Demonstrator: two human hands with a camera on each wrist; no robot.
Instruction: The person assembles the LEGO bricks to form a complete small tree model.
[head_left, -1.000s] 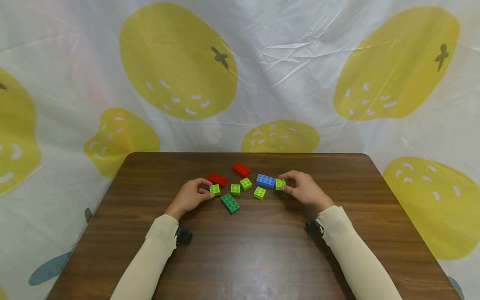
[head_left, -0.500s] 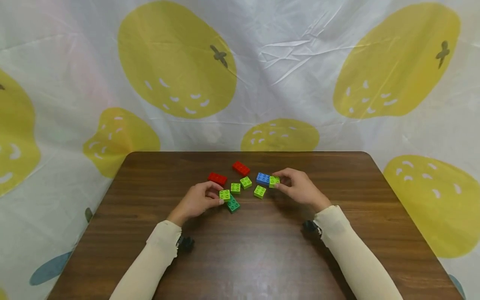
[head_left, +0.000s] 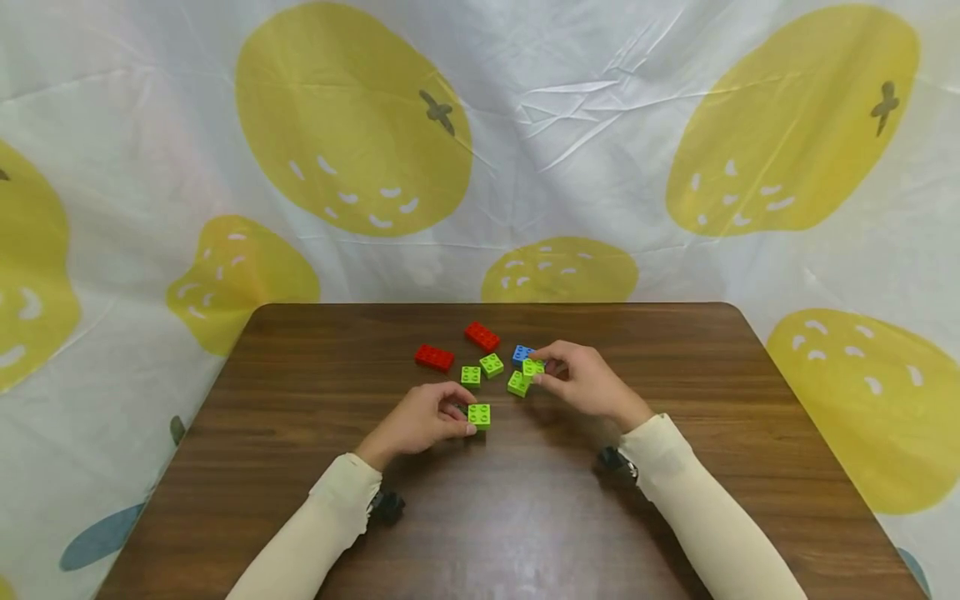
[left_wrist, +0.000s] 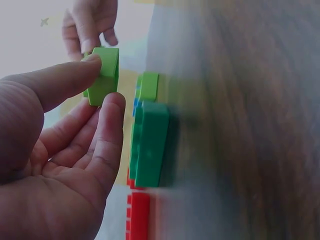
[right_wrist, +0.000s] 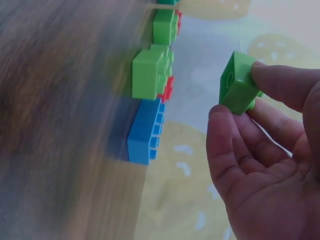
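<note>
My left hand (head_left: 418,422) pinches a lime-green square toy brick (head_left: 479,416) between thumb and fingers, raised off the table in the left wrist view. It hides most of the dark green brick (left_wrist: 152,145), which lies beneath and behind it. With thumb and fingertips, my right hand (head_left: 588,382) holds another lime-green brick (right_wrist: 240,82), its hollow underside partly showing, lifted above the tabletop. That brick overlaps the blue brick (head_left: 522,355) and a third lime-green brick (head_left: 517,383) in the head view.
Two more lime-green bricks, a left one (head_left: 471,377) and a right one (head_left: 491,364), lie mid-table. Behind them are two red bricks, one nearer (head_left: 435,357) and one farther (head_left: 482,336). The wooden table (head_left: 495,533) ends at a fruit-print curtain (head_left: 555,192).
My left hand has carried its lime-green brick rightward and nearer, across the dark green brick. My right hand has brought its brick leftward, from beside the blue brick to over it.
</note>
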